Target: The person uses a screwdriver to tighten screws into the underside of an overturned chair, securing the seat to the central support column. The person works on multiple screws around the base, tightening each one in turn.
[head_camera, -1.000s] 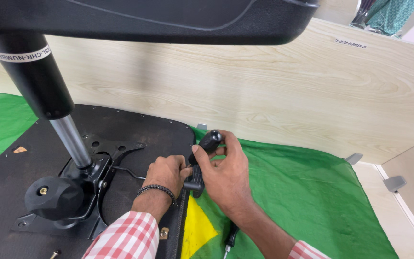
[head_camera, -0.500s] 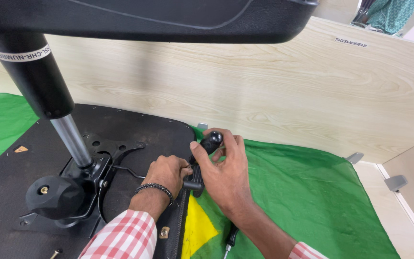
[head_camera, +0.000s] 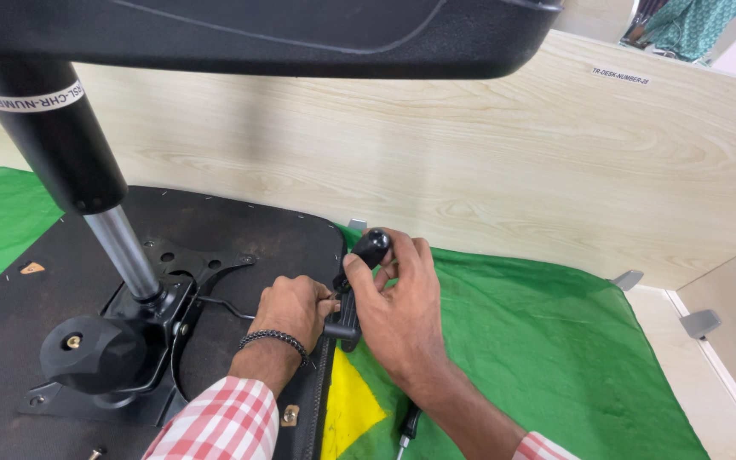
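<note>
Left hand (head_camera: 296, 307) fisted, seemingly gripping black lever (head_camera: 356, 281), right hand (head_camera: 398, 307) fingers curled around its knob, upturned chair seat (head_camera: 240, 247)

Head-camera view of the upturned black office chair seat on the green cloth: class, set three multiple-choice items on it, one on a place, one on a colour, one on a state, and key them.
1. Where does the silver gas-lift cylinder stand?
A. left of both hands
B. right of both hands
C. between the hands

2. What colour is the patch on the green cloth below the hands?
A. red
B. yellow
C. white

3. How is the black lever handle at the edge of the black seat underside held?
A. lying untouched
B. by the left hand alone
C. right hand wrapped on it, left hand closed beside it

Key: 1 A, the cylinder rises left of the hands; 2 B, a yellow patch shows; 3 C, right fingers curl around the handle.
</note>
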